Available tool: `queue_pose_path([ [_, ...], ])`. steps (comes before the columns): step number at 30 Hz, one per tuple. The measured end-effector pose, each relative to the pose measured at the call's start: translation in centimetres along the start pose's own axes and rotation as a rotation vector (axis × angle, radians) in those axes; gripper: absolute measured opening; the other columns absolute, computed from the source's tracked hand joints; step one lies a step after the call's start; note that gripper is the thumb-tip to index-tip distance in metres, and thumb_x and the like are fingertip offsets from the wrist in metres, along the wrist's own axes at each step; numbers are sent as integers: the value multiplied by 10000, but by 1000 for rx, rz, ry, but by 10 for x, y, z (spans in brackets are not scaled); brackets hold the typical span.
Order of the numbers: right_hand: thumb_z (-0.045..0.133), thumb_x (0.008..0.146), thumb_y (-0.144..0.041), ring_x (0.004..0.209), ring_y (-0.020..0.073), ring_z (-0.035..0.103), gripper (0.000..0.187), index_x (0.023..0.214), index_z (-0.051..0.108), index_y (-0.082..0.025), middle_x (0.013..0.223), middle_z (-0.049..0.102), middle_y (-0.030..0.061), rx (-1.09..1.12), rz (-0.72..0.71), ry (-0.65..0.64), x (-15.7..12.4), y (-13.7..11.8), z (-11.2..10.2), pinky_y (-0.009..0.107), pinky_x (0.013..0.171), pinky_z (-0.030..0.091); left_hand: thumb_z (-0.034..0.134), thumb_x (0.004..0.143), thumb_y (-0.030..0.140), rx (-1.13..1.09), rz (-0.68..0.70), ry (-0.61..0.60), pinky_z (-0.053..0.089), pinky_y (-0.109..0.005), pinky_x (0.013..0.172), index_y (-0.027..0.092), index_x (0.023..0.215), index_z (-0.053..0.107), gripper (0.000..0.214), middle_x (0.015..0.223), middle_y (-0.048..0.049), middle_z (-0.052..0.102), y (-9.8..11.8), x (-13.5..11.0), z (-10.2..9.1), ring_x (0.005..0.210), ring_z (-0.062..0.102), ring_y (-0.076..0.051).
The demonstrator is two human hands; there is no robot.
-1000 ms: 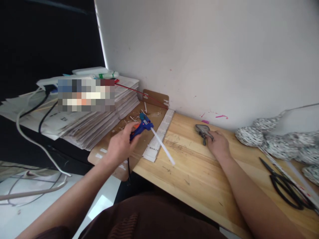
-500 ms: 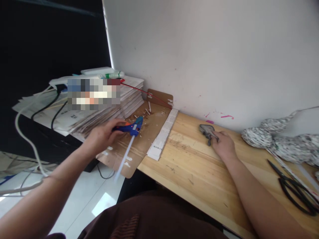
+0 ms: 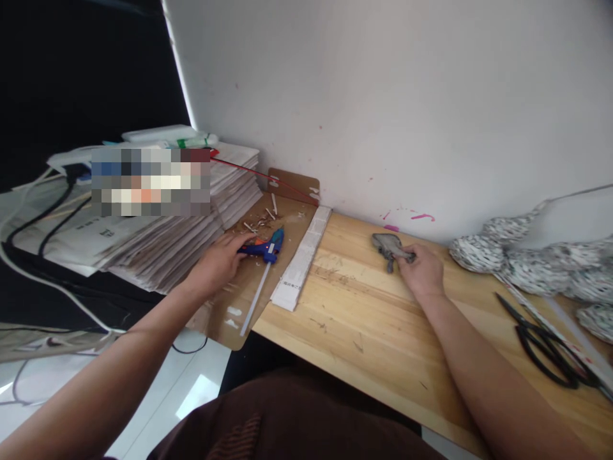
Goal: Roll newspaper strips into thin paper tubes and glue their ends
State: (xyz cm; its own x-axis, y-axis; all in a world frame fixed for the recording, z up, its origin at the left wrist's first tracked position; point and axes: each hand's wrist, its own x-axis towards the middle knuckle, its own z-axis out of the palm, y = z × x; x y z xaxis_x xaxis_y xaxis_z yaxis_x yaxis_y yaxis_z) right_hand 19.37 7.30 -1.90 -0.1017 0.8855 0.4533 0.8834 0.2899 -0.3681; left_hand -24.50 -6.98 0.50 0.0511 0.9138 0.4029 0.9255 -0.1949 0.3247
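My left hand [image 3: 218,265] has its fingers at the handle of a blue hot glue gun [image 3: 271,249], which lies on brown cardboard [image 3: 220,319]. A long translucent glue stick [image 3: 255,299] sticks out of the gun toward me. Between the thumb and fingers of my right hand [image 3: 424,271] is the narrow end of a small lumpy grey piece [image 3: 389,245], whose exact kind I cannot make out. It is held just over or against the wooden table [image 3: 354,313]. A flat folded newspaper strip [image 3: 304,262] lies between my hands.
Black scissors [image 3: 541,345] and white-grey woven paper shapes [image 3: 479,252] are at the right. A tall paper stack [image 3: 182,249] stands left, bearing cables and a pixelated area. White scraps [image 3: 274,204] litter the cardboard. Behind the table rises a wall [image 3: 383,96].
The glue gun has come down onto the cardboard, and its glue stick now rests flat. My right hand keeps the grey piece, turned slightly. The view has shifted a little to the right.
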Motion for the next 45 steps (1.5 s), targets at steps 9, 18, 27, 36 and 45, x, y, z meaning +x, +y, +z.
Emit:
queue_pose_path([
  [9,530,742,-221,1005,321,565,365,1085,600,-121,1050,624,177,-79,-29,16,-4,-7,-3,426,889,449,668,817,463,-134,244,-236,470,-432,949,219,1130,689,397,1128,-101,690,77,-16,11,1070,598,-271],
  [18,536,784,-236,1167,319,497,413,1183,587,-142,1231,584,163,-95,-196,115,-7,-18,-7,457,1009,361,527,928,288,-131,236,-272,468,-410,986,249,1017,741,235,1109,-50,730,83,-12,22,1042,655,-222],
  [27,577,820,-343,996,295,605,416,1160,637,-111,1072,687,152,80,-81,6,-3,-5,2,423,918,449,706,768,424,-391,-101,-228,502,-274,658,226,831,721,208,807,-6,738,91,1,7,719,661,-166],
  [36,672,776,-393,944,282,613,314,988,720,-166,970,679,125,84,-10,-74,2,0,5,412,858,477,507,880,174,-338,307,-302,463,-301,755,187,853,703,198,828,-36,732,188,91,60,789,646,-180],
  [45,574,762,-240,947,275,630,283,1001,708,-168,1006,696,121,110,-72,-174,9,11,0,388,851,480,568,850,235,-69,227,-350,461,-323,745,127,992,728,240,991,-165,686,236,156,152,912,637,-253],
])
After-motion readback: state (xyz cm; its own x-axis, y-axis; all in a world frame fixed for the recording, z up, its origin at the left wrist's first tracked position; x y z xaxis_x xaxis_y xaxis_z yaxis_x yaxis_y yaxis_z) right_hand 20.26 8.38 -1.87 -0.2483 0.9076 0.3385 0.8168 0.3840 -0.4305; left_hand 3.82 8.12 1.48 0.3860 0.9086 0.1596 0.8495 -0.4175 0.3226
